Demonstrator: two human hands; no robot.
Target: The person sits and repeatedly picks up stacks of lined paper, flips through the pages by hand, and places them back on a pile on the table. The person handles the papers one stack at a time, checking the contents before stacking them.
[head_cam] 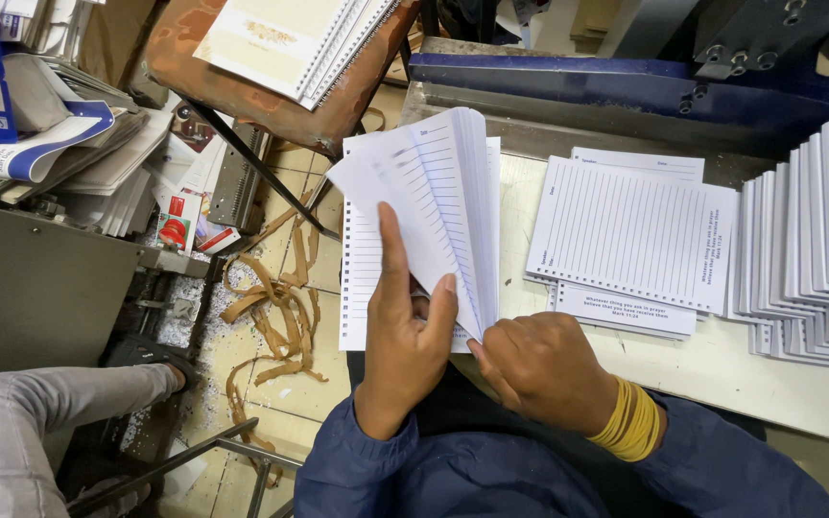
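My left hand (405, 336) holds a sheaf of white lined, hole-punched sheets (434, 206), thumb up across the front page, fingers behind. The pages fan out upward. My right hand (539, 364) grips the lower right corner of the same sheaf, fingers curled; yellow bands circle its wrist. A second pile of punched lined sheets (630, 235) lies flat on the pale worktable (722, 369) just to the right of the sheaf.
Staggered stacks of white sheets (817, 240) stand at the right. A dark blue machine (626, 82) runs along the back. A stool with spiral-bound pads (290, 38) is at upper left. Brown paper strips (275, 307) litter the tiled floor. Another person's grey trouser leg (31, 422) is at lower left.
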